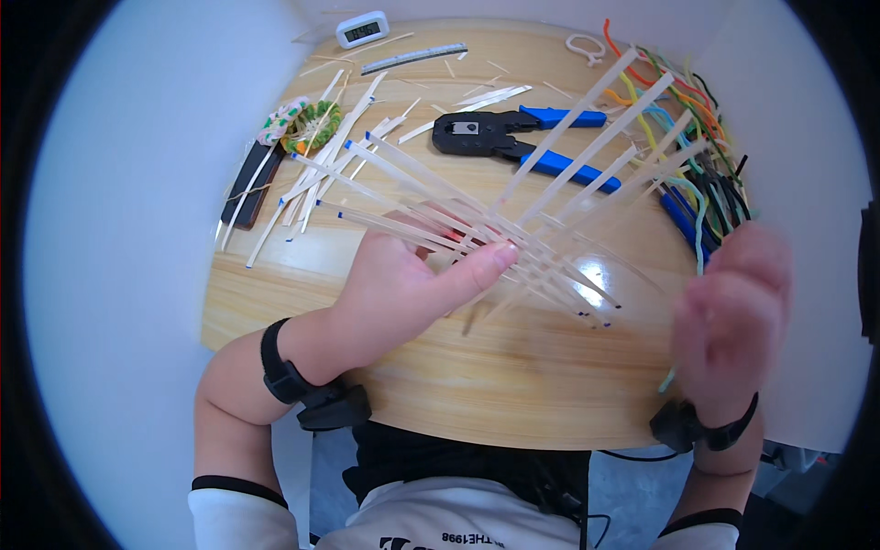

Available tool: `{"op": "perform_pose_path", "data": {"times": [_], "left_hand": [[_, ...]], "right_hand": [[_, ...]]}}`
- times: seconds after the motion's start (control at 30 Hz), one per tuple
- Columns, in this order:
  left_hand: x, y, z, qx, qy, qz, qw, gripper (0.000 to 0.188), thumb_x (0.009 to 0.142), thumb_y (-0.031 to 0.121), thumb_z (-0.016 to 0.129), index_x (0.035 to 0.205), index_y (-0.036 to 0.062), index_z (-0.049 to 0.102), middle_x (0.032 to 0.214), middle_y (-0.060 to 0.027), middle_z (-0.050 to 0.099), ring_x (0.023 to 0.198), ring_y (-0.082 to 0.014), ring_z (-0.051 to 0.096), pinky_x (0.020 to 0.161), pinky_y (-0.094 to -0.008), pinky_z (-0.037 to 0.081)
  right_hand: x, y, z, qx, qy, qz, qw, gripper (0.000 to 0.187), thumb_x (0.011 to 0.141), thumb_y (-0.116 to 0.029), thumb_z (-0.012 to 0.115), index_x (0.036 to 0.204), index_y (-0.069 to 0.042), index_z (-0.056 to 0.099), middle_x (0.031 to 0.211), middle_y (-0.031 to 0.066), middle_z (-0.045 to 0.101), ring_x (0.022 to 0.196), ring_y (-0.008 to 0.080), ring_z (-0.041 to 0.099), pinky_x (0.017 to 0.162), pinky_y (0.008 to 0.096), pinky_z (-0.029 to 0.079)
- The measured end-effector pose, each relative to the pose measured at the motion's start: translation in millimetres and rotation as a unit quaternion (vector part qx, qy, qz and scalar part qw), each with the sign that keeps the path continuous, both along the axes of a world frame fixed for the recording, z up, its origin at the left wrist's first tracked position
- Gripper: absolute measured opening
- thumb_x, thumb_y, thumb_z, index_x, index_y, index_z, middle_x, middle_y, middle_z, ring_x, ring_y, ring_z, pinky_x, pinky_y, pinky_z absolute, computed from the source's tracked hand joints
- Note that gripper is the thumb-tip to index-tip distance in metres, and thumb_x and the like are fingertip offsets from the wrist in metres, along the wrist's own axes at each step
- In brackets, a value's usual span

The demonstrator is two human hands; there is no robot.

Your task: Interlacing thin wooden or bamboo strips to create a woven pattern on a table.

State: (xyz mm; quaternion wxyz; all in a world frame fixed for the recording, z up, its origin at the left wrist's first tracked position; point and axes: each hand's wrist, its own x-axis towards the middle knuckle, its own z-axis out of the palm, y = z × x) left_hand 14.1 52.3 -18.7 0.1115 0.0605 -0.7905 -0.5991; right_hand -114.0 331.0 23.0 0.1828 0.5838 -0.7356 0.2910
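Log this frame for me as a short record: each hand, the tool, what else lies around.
Left hand: grips crossed pale strips, thumb on top
Right hand: blurred, apart from the crossing; grip unclear
Tool: black-headed crimping tool with blue handles, beyond the strips
Left side: loose strips
Right side: coloured cords
Far edge: white digital clock, ruler
Surface: wooden tabletop
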Motion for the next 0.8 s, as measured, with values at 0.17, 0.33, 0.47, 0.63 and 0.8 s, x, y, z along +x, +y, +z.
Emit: {"op": "perform_pose_path", "data": {"times": [0.17,0.33,0.47,0.63,0.8], "left_hand": [[0.1,3.5,1.0,0.034,-0.058,-0.002,0.998,0.022,0.096,0.018,0.083,0.109,0.0006,0.078,0.104,-0.0058,0.079,0.095,-0.0119,0.07,0.085,-0.0298,0.056],[1.6,7.7,-0.8,0.041,-0.025,-0.022,0.999,0.029,0.1,0.014,0.077,0.123,-0.002,0.072,0.11,-0.0053,0.076,0.096,-0.0097,0.07,0.083,-0.0283,0.058],[0.0,7.0,-4.1,0.079,-0.049,-0.046,0.995,0.04,0.1,0.013,0.077,0.136,-0.0023,0.066,0.12,-0.0058,0.074,0.104,-0.0091,0.068,0.09,-0.0282,0.058],[1.4,8.2,-2.6,0.071,-0.037,-0.06,0.995,0.037,0.099,0.013,0.078,0.132,-0.0023,0.07,0.125,-0.0079,0.075,0.108,-0.0116,0.069,0.094,-0.0304,0.058],[2.7,9.5,-3.7,0.083,-0.024,-0.048,0.995,0.036,0.099,0.013,0.078,0.131,-0.0021,0.071,0.129,-0.0097,0.075,0.114,-0.0145,0.07,0.099,-0.0323,0.057]], "right_hand": [[8.9,-25.5,-5.7,0.013,0.135,0.01,0.991,0.032,0.084,-0.003,0.08,0.115,-0.011,0.073,0.113,0.0136,0.063,0.105,0.0344,0.062,0.097,0.0519,0.051],[1.6,-22.4,-21.3,-0.041,-0.037,-0.034,0.998,0.034,0.077,0.0,0.085,0.109,-0.009,0.075,0.112,0.0136,0.063,0.103,0.0338,0.062,0.096,0.0498,0.051],[10.3,-24.4,-15.0,0.014,0.074,0.002,0.997,0.036,0.08,-0.003,0.082,0.115,-0.009,0.076,0.115,0.0131,0.063,0.108,0.0346,0.062,0.1,0.0521,0.051],[14.3,-34.2,-21.5,0.054,0.134,-0.018,0.989,0.045,0.086,-0.014,0.077,0.131,-0.012,0.075,0.141,0.0147,0.063,0.14,0.0417,0.054,0.121,0.0622,0.038],[10.2,-36.7,-26.7,0.063,0.097,-0.009,0.993,0.047,0.086,-0.013,0.077,0.133,-0.013,0.074,0.15,0.016,0.06,0.146,0.044,0.049,0.124,0.0641,0.033]]}}
